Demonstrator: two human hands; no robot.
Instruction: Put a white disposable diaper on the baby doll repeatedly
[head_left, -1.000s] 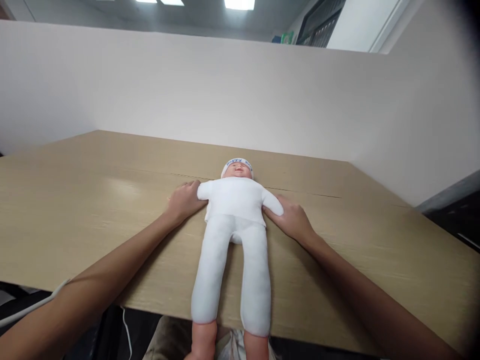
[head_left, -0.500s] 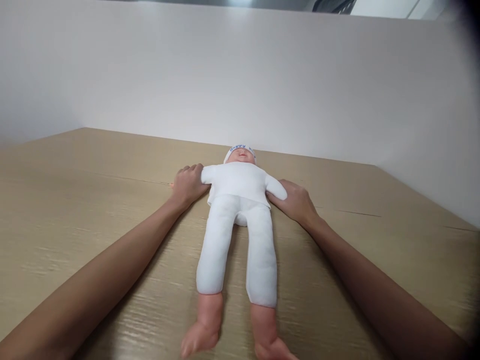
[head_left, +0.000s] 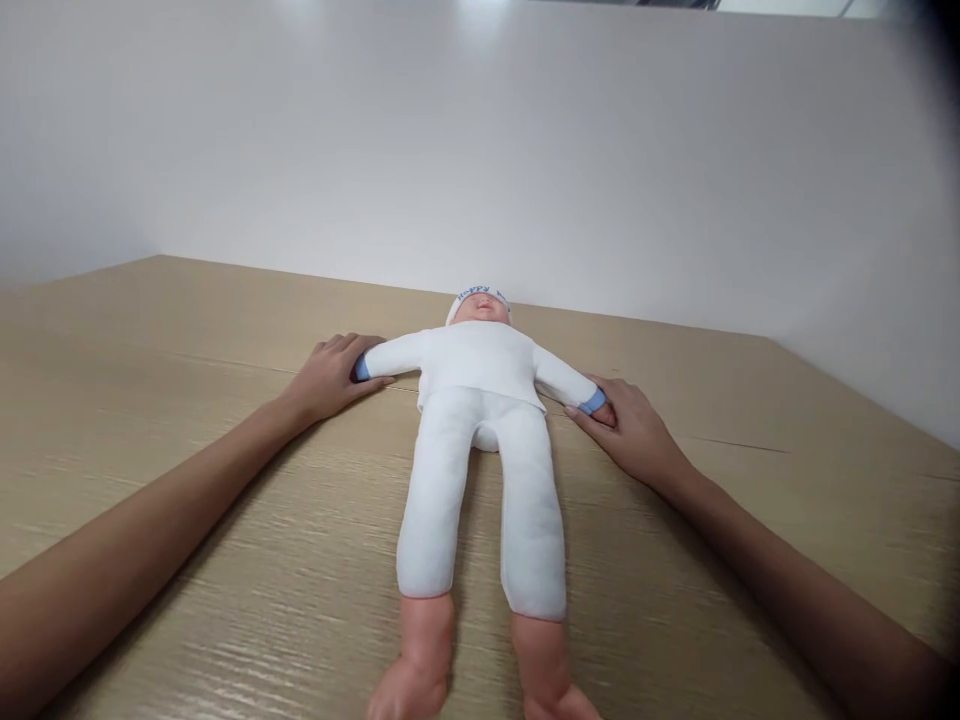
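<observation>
A baby doll (head_left: 484,370) in a white top and white trousers lies face up, its bare feet toward me. It wears a white cap (head_left: 472,293) with blue lettering. Both of its arms are spread out to the sides. My left hand (head_left: 330,378) is closed round the end of the doll's arm on the left, at the blue cuff (head_left: 362,367). On the other side, my right hand (head_left: 636,425) holds the doll's arm by its hand and blue cuff (head_left: 594,401), thumb beneath. The doll's hand on the left is hidden in my fingers.
The doll lies on a light wood-grain table (head_left: 247,560) with thin dark seam lines across it. A pale grey partition (head_left: 480,150) rises behind the table's far edge and along the right side.
My hands have moved apart, drawing the doll's arms outward from its body. Both blue cuffs have come into sight. The camera view has shifted slightly.
</observation>
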